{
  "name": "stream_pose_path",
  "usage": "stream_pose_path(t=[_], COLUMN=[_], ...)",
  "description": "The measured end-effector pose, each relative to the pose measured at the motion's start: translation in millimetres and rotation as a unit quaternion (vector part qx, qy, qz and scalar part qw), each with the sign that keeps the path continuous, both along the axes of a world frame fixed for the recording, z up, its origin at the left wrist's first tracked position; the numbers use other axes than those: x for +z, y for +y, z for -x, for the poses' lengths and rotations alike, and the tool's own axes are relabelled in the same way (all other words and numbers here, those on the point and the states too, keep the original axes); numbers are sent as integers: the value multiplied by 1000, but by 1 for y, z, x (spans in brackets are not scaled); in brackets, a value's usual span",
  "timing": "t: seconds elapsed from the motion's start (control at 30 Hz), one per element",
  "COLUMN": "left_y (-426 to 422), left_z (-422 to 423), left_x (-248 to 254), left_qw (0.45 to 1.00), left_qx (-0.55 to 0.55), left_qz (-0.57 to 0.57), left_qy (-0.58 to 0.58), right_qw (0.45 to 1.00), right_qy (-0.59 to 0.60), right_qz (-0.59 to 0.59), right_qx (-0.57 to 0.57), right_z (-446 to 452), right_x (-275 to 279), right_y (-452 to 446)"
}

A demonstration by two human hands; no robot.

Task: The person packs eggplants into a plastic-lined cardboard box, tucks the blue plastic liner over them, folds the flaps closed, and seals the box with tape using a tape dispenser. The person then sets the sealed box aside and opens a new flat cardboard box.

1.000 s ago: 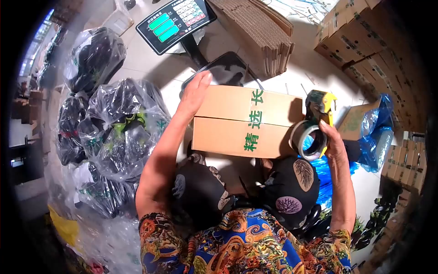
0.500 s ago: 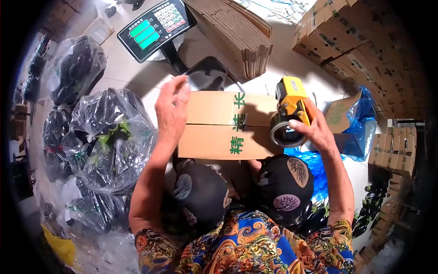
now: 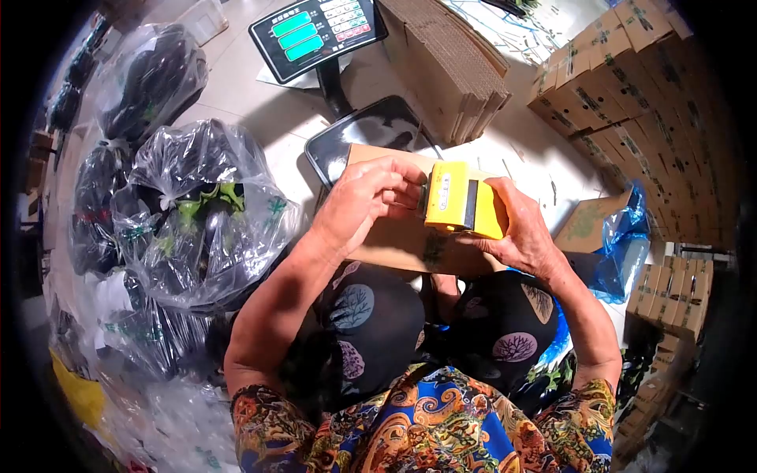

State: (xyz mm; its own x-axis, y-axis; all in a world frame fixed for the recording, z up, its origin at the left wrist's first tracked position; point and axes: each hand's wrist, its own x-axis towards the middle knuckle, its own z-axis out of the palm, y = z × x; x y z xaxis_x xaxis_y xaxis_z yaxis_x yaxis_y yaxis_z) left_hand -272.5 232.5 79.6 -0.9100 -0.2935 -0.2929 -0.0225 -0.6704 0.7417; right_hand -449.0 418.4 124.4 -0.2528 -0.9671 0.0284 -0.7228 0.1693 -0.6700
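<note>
My right hand (image 3: 520,232) grips a yellow tape dispenser (image 3: 451,201) from its right side, thumb below and fingers behind. The dispenser is held above a cardboard box (image 3: 394,240), whose flaps are closed flat and which lies in front of my knees. My left hand (image 3: 374,197) is at the dispenser's dark left end, fingers curled and close together; whatever is between the fingertips is hidden. Green printing on the box top is mostly covered by the dispenser and its shadow.
Behind the box stands a scale with a lit display (image 3: 298,35) and dark platform (image 3: 327,150). Flattened cartons (image 3: 449,71) lean beside it. Clear bags of eggplants (image 3: 209,221) fill the left. Stacked boxes (image 3: 631,102) and an open box with blue plastic (image 3: 627,244) stand right.
My right hand has moved the tape dispenser left and turned it over the box. My left hand has come right to the dispenser's end, fingers curling. The camera view has shifted.
</note>
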Motion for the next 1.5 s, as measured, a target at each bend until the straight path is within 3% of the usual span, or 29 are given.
stream_pose_path(t=[0.4,0.5,0.7,0.87,0.9,0.97,1.03,1.17,1.37,1.5], left_y=[12,9,17,2,-9,-36,-71,-77,-81,-81], left_z=[-17,-20,-16,-30,-43,-61,-90,-104,-112,-113], left_x=[-22,-23,-46,-61,-29,-58,-108,-144,-143,-147], left_qw=[998,994,985,978,965,961,959,956,944,940], left_qx=[62,89,127,142,128,236,263,270,311,287], left_qz=[-7,-62,112,153,212,122,93,85,77,137], left_qy=[14,15,42,20,-82,-77,-45,-80,-78,-127], right_qw=[996,994,990,979,976,969,960,951,948,946], right_qy=[72,83,111,146,155,188,230,241,244,244], right_qz=[-33,-46,-68,-118,-125,-145,-153,-174,-173,-195], right_qx=[41,44,54,78,84,68,49,87,107,84], right_z=[-10,-13,-24,-34,-33,-25,-22,-29,-35,-40], right_x=[-1,0,8,25,29,34,34,22,21,25], right_y=[-15,-19,-27,-34,-34,-30,-30,-40,-55,-63])
